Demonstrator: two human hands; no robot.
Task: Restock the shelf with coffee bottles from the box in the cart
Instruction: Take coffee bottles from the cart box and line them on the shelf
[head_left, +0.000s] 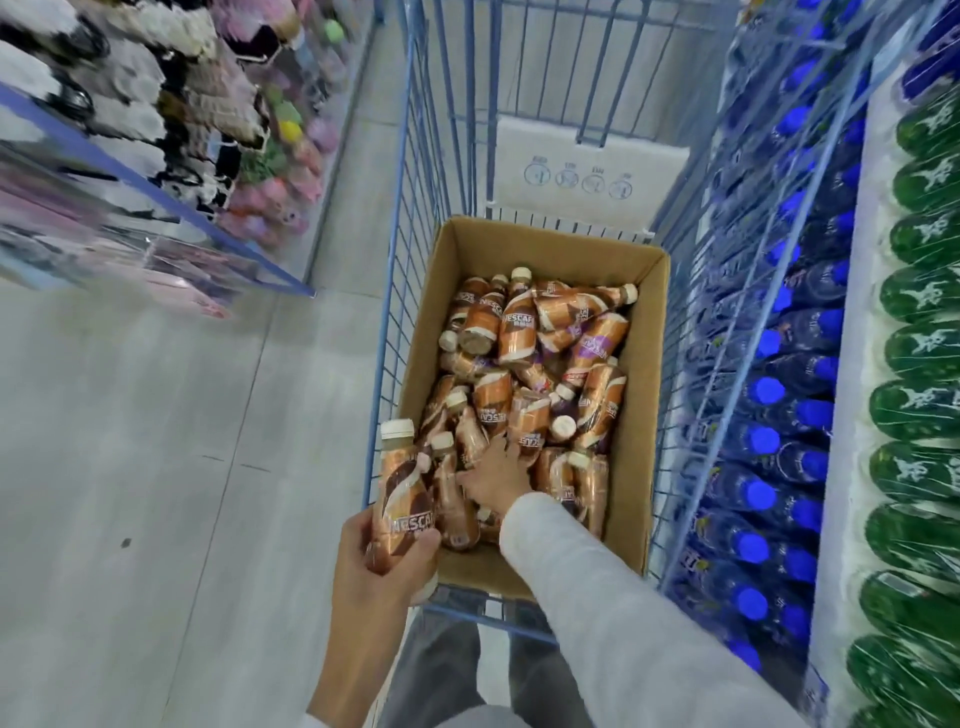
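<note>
Far left, 10 o'clock: shelf of soft goods (156, 130), blurred, not my target. Bare floor (156, 415) at 9 o'clock. At 7 o'clock my left hand (384, 566) is wrapped round the lower body of one coffee bottle (402, 499), upright, cap up, held just outside the near-left corner of the cart (410, 260) (something beige pokes out under the palm, maybe a second bottle, can't tell). Centre: the cardboard box (639, 415) sits inside the blue wire cart, flaps open, with a loose pile of coffee bottles (524, 364) lying every which way and covering the whole bottom. My right hand (496, 478), at about 6 o'clock from the pile, is down in the near end of the box, fingers spread flat on the bottles, touching them but not closed round any. A white carton (587, 156) stands behind the box at 12 o'clock. At 3 o'clock a shelf row of blue-capped bottles (779, 441), then green bottles (914, 415) at the far right edge. Progress, my call: early. One bottle is out and in hand and nothing visibly placed. No coffee slot on a shelf shows here. The box looks mostly full, so many trips remain.
</note>
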